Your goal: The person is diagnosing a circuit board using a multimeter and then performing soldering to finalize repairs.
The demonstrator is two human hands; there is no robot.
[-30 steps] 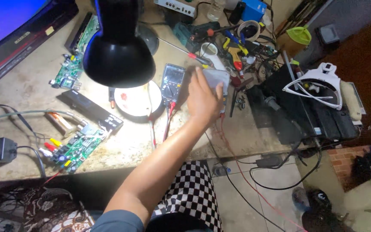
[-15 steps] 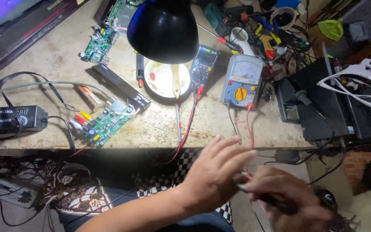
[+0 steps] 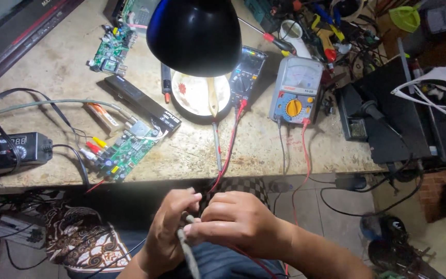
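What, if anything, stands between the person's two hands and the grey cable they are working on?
Nothing visible: the left hand and right hand both touch the grey cable directly, below the edge of the workbench.

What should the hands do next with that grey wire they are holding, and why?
Probably lift the grey cable up toward the lit workbench. Both hands, left hand and right hand, pinch its end down over the lap, below the table edge, where it is dim. The black lamp shines on the bench, near the circuit board and the two meters.
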